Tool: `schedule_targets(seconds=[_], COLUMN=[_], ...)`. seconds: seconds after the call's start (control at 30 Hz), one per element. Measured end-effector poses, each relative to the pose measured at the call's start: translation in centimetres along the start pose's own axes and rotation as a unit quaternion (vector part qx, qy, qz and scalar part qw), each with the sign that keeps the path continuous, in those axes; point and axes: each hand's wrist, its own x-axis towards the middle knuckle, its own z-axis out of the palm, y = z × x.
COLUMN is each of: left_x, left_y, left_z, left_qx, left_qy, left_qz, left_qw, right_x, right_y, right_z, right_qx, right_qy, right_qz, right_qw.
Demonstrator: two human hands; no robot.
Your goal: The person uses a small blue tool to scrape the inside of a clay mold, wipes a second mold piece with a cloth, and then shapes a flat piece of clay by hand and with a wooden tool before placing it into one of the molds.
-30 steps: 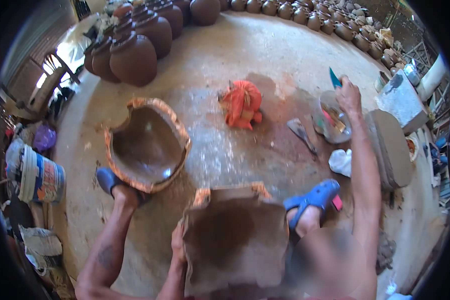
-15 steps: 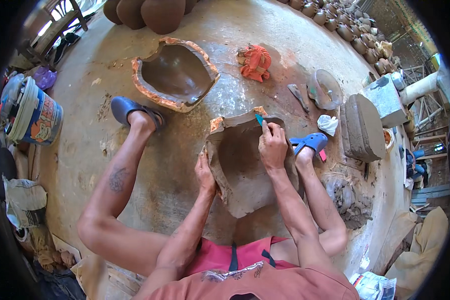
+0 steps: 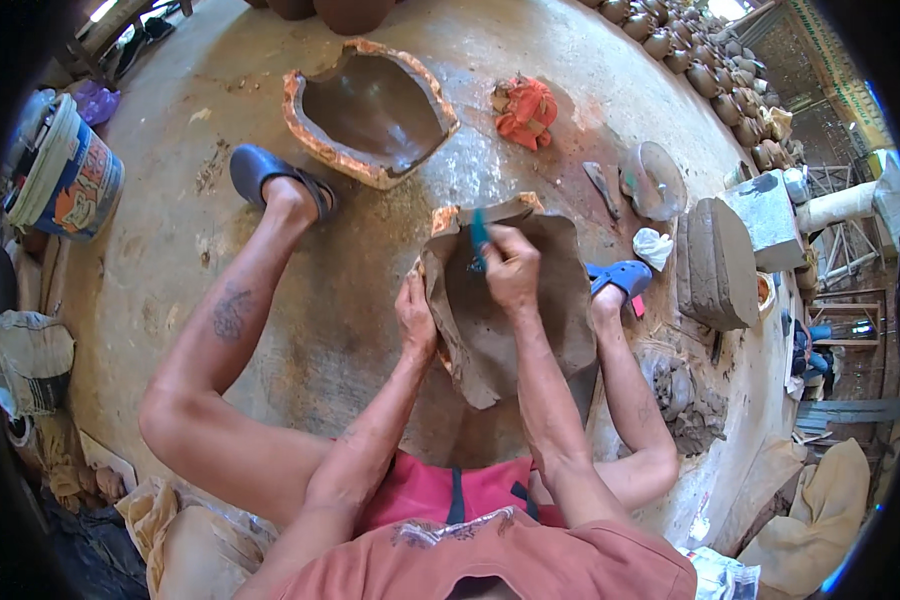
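A clay-lined mould half [image 3: 565, 345], with wavy clay walls and orange patches on its rim, stands between my legs. My left hand [image 3: 416, 315] lies along its outer left wall, fingers stretched out and pressed to the side. Over the hollow, close to the far rim, my right hand [image 3: 511, 268] is closed round a thin teal tool [image 3: 478, 232]. Motion blurs the tool, and its exact kind does not show. Farther off to the left lies another mould half [image 3: 300, 115], lined with smooth, shiny clay and edged in orange.
A crumpled orange cloth [image 3: 527, 112] lies beyond. To the right are a knife-like tool [image 3: 601, 189], a clear bowl [image 3: 653, 180], a white crumpled bag [image 3: 652, 248] and stacked clay slabs [image 3: 718, 262]. A bucket [image 3: 65, 175] stands left; many round pots [image 3: 703, 77] line the back right.
My right hand has moved left along the far rim with the teal tool, which now points into the hollow. My left hand stays against the mould's side. The whole view has shifted slightly.
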Motion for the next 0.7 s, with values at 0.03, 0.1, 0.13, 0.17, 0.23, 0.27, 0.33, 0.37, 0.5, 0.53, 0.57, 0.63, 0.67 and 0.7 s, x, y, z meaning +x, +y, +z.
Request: schedule_targets(seconds=[0.03, 0.1, 0.13, 0.17, 0.23, 0.27, 0.33, 0.37, 0.5, 0.53, 0.57, 0.63, 0.67, 0.7], left_x=[-0.2, -0.2, -0.1, 0.1, -0.2, 0.0, 0.6, 0.6, 2.3, 2.8, 3.4, 3.6, 3.5, 3.9], left_y=[0.3, -0.2, -0.3, -0.5, -0.2, 0.0, 0.5, 0.8, 1.4, 1.3, 1.1, 1.3, 1.2, 1.1], left_z=[0.4, 0.7, 0.6, 0.4, 0.7, 0.9, 0.6, 0.6, 0.1, -0.1, -0.1, 0.0, 0.3, 0.4], left_qx=[-0.015, -0.04, -0.066, -0.063, -0.075, -0.072, -0.072, -0.079, -0.039, -0.036, -0.049, -0.049, -0.049, -0.074], left_qy=[-0.002, -0.001, -0.002, 0.002, -0.018, -0.018, -0.037, -0.04, -0.071, -0.07, -0.072, -0.087, -0.091, -0.09], left_qz=[0.002, -0.012, -0.021, -0.022, -0.027, -0.033, -0.05, -0.083, -0.078, -0.086, -0.093, -0.104, -0.112, -0.113], left_qw=[1.0, 0.999, 0.998, 0.998, 0.997, 0.997, 0.995, 0.993, 0.994, 0.993, 0.992, 0.99, 0.988, 0.987], right_x=[0.3, -0.5, -0.8, -1.1, -2.1, -2.3, -2.6, -3.0, -4.7, -5.0, -5.4, -6.7, -7.5, -8.2], right_y=[0.8, 1.2, 1.3, 1.4, 2.2, 2.7, 3.1, 3.2, 3.0, 2.7, 2.5, 2.0, 2.1, 2.0], right_z=[-0.2, -1.0, -0.9, -0.3, 1.0, 1.5, 3.1, 3.4, 4.5, 4.5, 4.3, 3.6, 2.7, 2.2], right_qx=[-0.015, -0.075, -0.074, -0.071, -0.108, -0.109, -0.09, -0.063, -0.052, -0.054, -0.051, -0.045, -0.051, -0.042], right_qy=[0.076, 0.081, 0.061, 0.057, 0.083, 0.081, 0.101, 0.11, 0.106, 0.104, 0.061, 0.007, 0.007, -0.035], right_qz=[0.0, 0.086, 0.145, 0.147, 0.013, 0.019, -0.045, -0.031, -0.016, -0.008, -0.018, -0.035, -0.028, -0.026], right_qw=[0.997, 0.99, 0.985, 0.985, 0.991, 0.991, 0.99, 0.991, 0.993, 0.993, 0.997, 0.998, 0.998, 0.998])
